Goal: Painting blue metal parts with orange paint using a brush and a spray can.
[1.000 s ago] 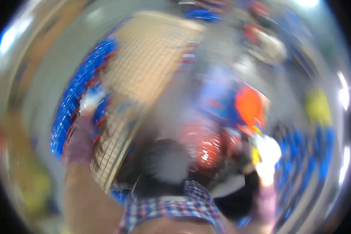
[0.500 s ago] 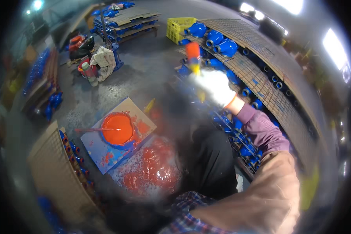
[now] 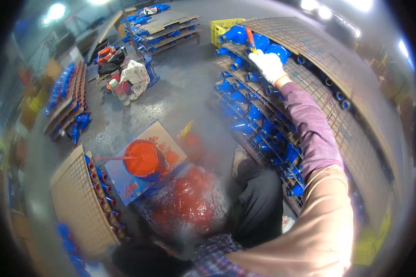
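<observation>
My right hand (image 3: 269,66), in a white glove, is closed around a paintbrush (image 3: 250,40) with an orange-red head and some yellow near the glove. It reaches far out over the right-hand rack. The brush head stands upright between a glossy blue casting (image 3: 235,34) on the left and another blue casting (image 3: 261,42) just behind it. Whether the bristles touch either one I cannot tell. A further blue casting (image 3: 278,51) sits beside the glove. Orange-red paint fills a round tub (image 3: 142,159) with a stick across its rim. My left hand is out of view.
Mesh-topped shelves (image 3: 309,87) of blue castings run along the right, with a yellow crate (image 3: 216,33) at their far end. The tub stands on a paint-stained board (image 3: 161,131). A red-smeared, plastic-covered mound (image 3: 189,203) lies nearer me. Another rack (image 3: 81,198) is at left.
My right hand has moved farther away and slightly right with the paintbrush, up to the blue castings at the rack's far end. The whole view has shifted a little.
</observation>
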Demonstrator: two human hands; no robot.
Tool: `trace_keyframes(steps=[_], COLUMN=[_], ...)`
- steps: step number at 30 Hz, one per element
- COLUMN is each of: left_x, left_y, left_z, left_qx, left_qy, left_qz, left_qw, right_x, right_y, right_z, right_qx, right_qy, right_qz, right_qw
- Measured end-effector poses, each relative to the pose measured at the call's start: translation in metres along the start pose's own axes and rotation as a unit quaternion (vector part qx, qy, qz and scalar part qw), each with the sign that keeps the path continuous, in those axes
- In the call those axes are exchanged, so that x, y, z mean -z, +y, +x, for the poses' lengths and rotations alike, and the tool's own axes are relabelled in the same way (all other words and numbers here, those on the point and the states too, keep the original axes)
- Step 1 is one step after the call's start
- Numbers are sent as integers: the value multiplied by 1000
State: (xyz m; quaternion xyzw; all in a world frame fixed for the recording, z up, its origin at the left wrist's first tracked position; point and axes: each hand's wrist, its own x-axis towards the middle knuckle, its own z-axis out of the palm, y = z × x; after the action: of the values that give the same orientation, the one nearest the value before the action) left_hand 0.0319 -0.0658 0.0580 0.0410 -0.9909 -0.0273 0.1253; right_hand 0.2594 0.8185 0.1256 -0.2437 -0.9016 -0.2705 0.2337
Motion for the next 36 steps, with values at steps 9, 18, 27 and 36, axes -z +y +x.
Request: trace_keyframes(steps=[9,18,27,36], left_x=[16,62,80,86], left_y=[10,230,289,253], left_z=[45,-5,-145,-137], left_qx=[-107,-331,-275,-452], left_qy=[76,-198,-539,71], left_qz=[-193,-602,-638,-461], left_qw=[972,699,475,760], right_x=[166,299,281,258], right_y=[-43,-157,-258,-316], right_z=[-56,-86,-93,-137], right_qx=[33,-104,40,-89], right_qy=[193,39,-68,54], right_qz=[320,790,896,826], right_qw=[927,603,437,555])
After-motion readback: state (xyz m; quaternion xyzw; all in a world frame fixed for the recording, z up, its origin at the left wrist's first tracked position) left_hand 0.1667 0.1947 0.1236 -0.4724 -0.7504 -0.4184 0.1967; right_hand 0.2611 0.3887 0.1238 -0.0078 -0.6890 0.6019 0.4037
